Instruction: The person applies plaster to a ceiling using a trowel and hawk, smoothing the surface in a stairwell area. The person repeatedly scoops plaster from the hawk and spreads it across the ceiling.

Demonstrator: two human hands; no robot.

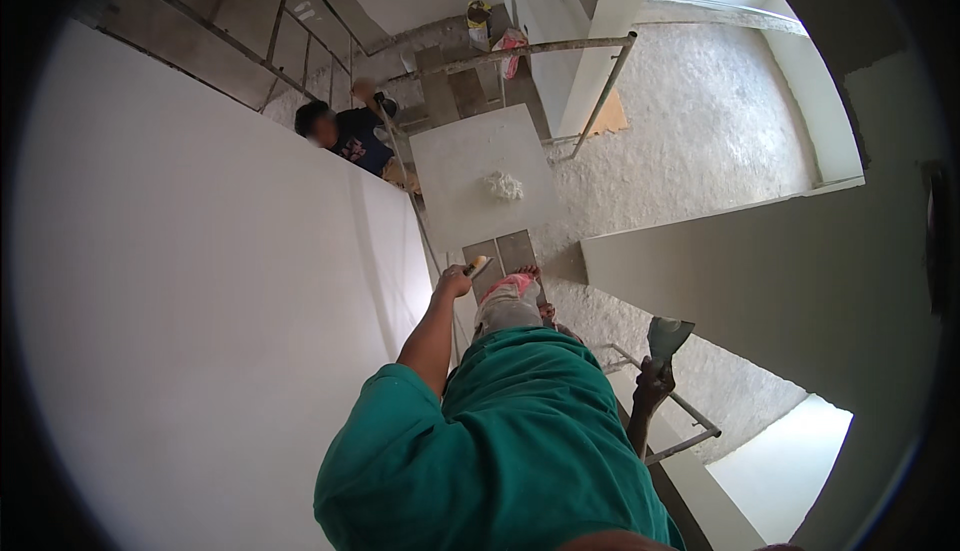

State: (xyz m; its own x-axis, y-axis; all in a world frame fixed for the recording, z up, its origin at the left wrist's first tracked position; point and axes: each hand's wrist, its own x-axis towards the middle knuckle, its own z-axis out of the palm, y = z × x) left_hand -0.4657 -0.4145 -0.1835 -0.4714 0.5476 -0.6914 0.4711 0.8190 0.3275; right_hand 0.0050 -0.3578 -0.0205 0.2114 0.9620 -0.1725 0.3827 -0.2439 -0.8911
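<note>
My right hand [655,383] is closed round the handle of a wide putty knife [672,339], held out to the right with its blade up and a pale smear on it. At the left, beside the white wall, my left hand [454,281] grips a smaller scraper [479,266] with a light yellowish patch; its handle is mostly hidden by the fingers. Ahead of my feet lies a square whitish board [455,166]. On it sits a loose heap of white putty [504,186], apart from both hands.
I stand on scaffold planks [516,251] framed by metal rails [605,96]. A smooth white wall [220,281] rises close on the left, a grey-white wall edge [720,261] on the right. Beyond the left wall is another person [360,141]. A bucket [479,21] stands far below.
</note>
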